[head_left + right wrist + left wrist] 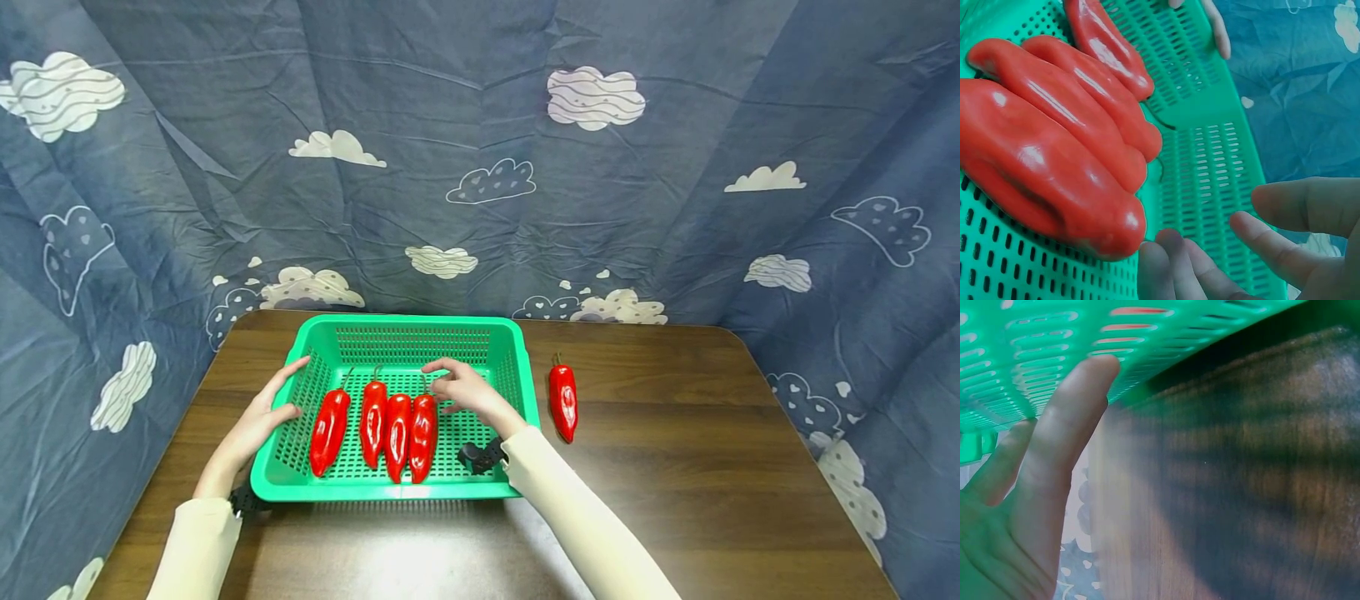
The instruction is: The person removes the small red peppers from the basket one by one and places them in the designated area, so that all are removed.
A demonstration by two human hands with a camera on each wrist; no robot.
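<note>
Four red peppers lie side by side in the green basket [405, 492], among them the leftmost pepper [328, 433] and the rightmost pepper [423, 437]. The left hand [251, 429] grips the basket's left side, thumb and a finger over the rim; in the left wrist view, fingers of this hand [1041, 469] lie along the slotted outer wall. My right hand [468, 393] is over the stem end of the rightmost pepper, fingers parted and slightly bent. In the right wrist view its fingertips are close beside that pepper [1054, 175]; whether they touch is unclear.
Another red pepper [563, 402] lies on the brown wooden table [675, 450], right of the basket. A blue curtain [480, 125] with white clouds hangs behind the table and along its sides.
</note>
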